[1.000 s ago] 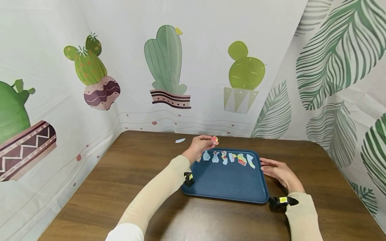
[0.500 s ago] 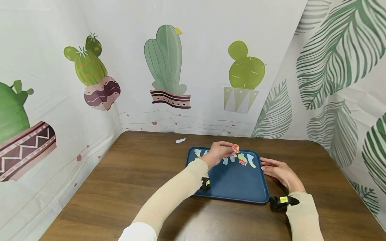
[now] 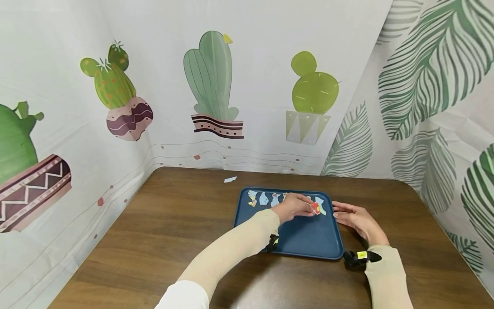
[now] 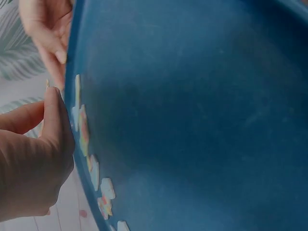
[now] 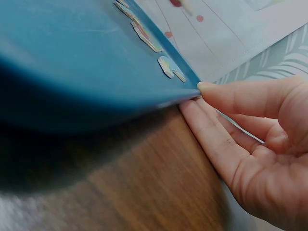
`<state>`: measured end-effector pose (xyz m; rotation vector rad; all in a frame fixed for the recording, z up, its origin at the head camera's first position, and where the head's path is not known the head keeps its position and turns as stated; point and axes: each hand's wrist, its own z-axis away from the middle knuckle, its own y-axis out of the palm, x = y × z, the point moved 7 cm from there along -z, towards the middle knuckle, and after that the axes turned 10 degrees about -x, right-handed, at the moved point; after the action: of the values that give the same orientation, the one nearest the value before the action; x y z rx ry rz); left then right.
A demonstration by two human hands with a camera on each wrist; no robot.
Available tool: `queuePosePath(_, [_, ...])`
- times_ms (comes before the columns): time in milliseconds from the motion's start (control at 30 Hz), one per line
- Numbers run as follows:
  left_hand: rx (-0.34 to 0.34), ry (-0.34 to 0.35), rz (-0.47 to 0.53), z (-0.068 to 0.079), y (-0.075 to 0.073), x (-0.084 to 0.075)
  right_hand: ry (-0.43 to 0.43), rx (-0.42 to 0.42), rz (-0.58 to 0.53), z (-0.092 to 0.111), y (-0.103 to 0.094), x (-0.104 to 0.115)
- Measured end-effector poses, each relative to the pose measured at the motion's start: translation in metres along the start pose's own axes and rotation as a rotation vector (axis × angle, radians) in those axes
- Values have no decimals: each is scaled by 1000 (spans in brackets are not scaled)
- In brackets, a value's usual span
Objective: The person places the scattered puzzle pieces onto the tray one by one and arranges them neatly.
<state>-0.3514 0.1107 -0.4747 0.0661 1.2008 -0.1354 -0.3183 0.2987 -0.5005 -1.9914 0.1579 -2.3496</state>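
My left hand (image 3: 295, 207) pinches a small red and yellow puzzle piece (image 3: 316, 208) over the far right part of the blue tray (image 3: 308, 242). Beneath and beside it, a row of irregular, mostly pale blue puzzle pieces (image 3: 263, 198) lies along the tray's far edge, partly hidden by this hand. In the left wrist view the held piece shows only as a thin edge behind the fingers. At the tray's right side, my right hand (image 5: 260, 144) grips the rim, its thumb (image 5: 236, 96) on top and its fingers lower down against the outside.
One pale blue puzzle piece (image 3: 230, 179) lies on the brown wooden table (image 3: 154, 223), beyond the tray's far left corner. A white cloth printed with cacti and leaves (image 3: 266, 86) hangs behind the table and at both sides.
My left hand has carried the red and yellow puzzle piece rightward and nearer, from above the tray's far edge to its right end. The right hand has stayed at the rim.
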Motion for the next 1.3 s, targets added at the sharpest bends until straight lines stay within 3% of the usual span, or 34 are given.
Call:
queuePosePath(300, [31,-22,-98,5,8,11,4,-2,-10,-1,0,-1])
queuePosePath(533, [2,-26,-153,6,9,16,3,-5,4,0,0,0])
queuePosePath(967, [-39,-22,-152,15,15,13,-5,7,-19,0,2,1])
queuePosePath(1300, [-40,-21,-177,18,15,11,9,-6,26,0,1,1])
